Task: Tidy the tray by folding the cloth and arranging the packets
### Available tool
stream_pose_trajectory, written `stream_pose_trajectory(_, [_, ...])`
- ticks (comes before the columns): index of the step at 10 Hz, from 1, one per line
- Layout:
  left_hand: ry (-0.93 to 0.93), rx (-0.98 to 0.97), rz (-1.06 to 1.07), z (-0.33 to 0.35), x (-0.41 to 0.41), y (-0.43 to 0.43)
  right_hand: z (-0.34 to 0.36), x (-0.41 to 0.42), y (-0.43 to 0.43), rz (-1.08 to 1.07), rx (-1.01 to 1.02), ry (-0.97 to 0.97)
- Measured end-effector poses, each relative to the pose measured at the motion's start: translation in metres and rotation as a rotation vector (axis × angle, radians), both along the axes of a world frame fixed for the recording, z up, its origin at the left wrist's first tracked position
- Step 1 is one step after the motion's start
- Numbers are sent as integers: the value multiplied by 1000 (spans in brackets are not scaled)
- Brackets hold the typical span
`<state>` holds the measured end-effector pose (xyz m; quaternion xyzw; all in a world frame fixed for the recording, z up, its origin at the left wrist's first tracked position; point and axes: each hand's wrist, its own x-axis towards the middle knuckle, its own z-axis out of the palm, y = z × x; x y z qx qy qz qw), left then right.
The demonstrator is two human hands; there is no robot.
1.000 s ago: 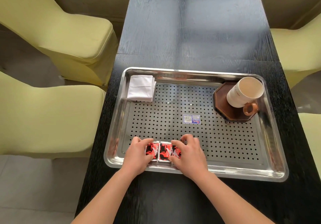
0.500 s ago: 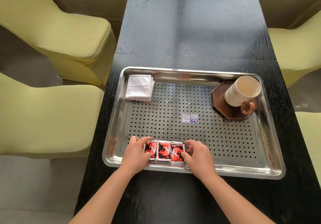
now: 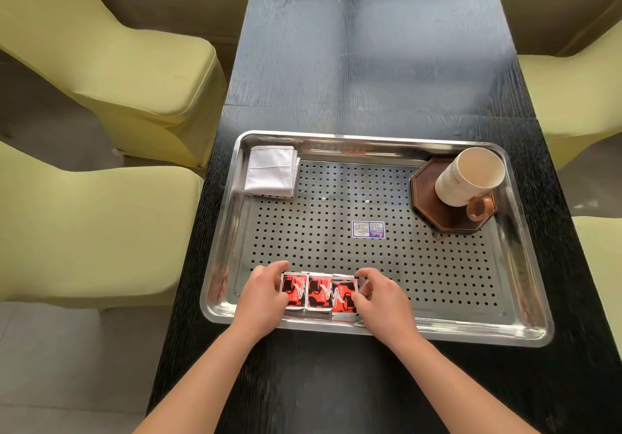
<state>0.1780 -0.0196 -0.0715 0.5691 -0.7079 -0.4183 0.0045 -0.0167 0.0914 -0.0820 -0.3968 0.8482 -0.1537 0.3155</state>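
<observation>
Three red-and-black packets lie side by side in a row at the near edge of the perforated steel tray. My left hand touches the left end of the row, fingers curled around the left packet's edge. My right hand holds the right end, fingers curled against the right packet. A white cloth lies folded into a small square in the tray's far left corner.
A white mug with a brown handle stands on a dark octagonal coaster in the tray's far right corner. A small sticker sits mid-tray. The tray rests on a narrow black table flanked by yellow-green chairs.
My right hand slid right off the packets, uncovering the third one. The row of three now lies between both hands. My left hand stayed at the left end.
</observation>
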Motion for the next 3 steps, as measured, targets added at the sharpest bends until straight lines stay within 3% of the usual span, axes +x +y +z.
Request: stream_pose_trajectory(3, [12, 8, 44, 11, 0, 4, 8, 2, 2, -49, 15, -29])
